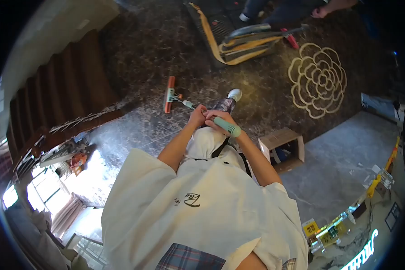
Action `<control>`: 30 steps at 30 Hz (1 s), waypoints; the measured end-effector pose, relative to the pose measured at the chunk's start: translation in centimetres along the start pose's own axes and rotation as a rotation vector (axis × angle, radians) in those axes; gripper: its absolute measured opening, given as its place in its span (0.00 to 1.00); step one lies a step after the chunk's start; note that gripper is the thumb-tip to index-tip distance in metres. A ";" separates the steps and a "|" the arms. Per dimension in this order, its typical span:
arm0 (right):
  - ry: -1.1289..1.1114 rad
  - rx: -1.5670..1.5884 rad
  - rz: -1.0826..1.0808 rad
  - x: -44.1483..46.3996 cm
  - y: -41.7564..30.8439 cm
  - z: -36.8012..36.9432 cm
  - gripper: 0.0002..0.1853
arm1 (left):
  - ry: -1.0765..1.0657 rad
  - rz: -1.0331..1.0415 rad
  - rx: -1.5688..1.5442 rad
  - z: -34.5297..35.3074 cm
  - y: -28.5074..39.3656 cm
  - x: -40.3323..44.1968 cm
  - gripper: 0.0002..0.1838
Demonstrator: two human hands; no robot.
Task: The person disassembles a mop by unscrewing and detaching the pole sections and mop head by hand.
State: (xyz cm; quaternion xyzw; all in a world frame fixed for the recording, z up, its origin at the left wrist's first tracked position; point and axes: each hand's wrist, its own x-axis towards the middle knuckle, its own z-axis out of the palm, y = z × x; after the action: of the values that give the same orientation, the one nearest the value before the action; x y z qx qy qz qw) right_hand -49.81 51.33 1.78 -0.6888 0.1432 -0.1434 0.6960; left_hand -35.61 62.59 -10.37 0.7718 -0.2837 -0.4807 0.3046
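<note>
Both my hands are closed around the pole of a sponge mop (227, 126). My left hand (196, 116) grips the pole farther toward the mop head, and my right hand (218, 118) wraps it just beside, near the thick green end grip. An orange sponge head (169, 95) lies on the dark marbled floor (144, 58), ahead and to the left. My shoe (234, 94) shows beyond my hands.
A flower-shaped floor pattern (318, 81) lies ahead right. An open cardboard box (281, 149) stands at my right, by a grey surface (342, 148). A brown curtain-like panel (60, 85) is left. Another person's hand (319, 12) shows near a dark mat (202, 45).
</note>
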 end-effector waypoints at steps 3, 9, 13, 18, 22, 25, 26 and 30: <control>0.148 0.051 0.056 -1.9 0.2 -6.0 0.04 | 0.031 -0.100 0.078 4.4 4.5 3.6 0.26; 0.383 0.154 0.388 -2.5 -0.6 -15.4 0.05 | 0.025 -0.168 0.172 10.0 12.7 7.0 0.25; 0.315 0.189 0.339 -0.9 -0.8 -20.6 0.05 | 0.231 -0.178 0.058 13.9 14.9 10.1 0.27; 0.296 0.122 0.379 -0.2 -1.4 -22.9 0.03 | 0.194 -0.169 0.051 13.4 18.1 10.5 0.23; 0.233 0.149 0.322 -1.6 0.0 -23.8 0.04 | 0.067 -0.288 -0.044 14.1 17.4 10.6 0.24; 0.176 0.101 0.351 -1.8 -0.7 -25.1 0.05 | 0.035 -0.272 0.061 13.8 20.5 9.9 0.24; 0.164 0.093 0.315 -2.2 -1.0 -25.9 0.05 | 0.095 -0.254 0.125 15.0 19.9 10.2 0.23; 0.035 0.035 0.162 -4.8 0.2 -32.2 0.06 | 0.143 0.004 0.262 20.9 20.1 12.2 0.24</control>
State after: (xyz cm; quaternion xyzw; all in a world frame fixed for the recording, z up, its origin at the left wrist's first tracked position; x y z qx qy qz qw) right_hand -67.01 23.73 1.24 -0.6602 0.2079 -0.1011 0.7146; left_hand -53.05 36.44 -9.78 0.8365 -0.3229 -0.3831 0.2217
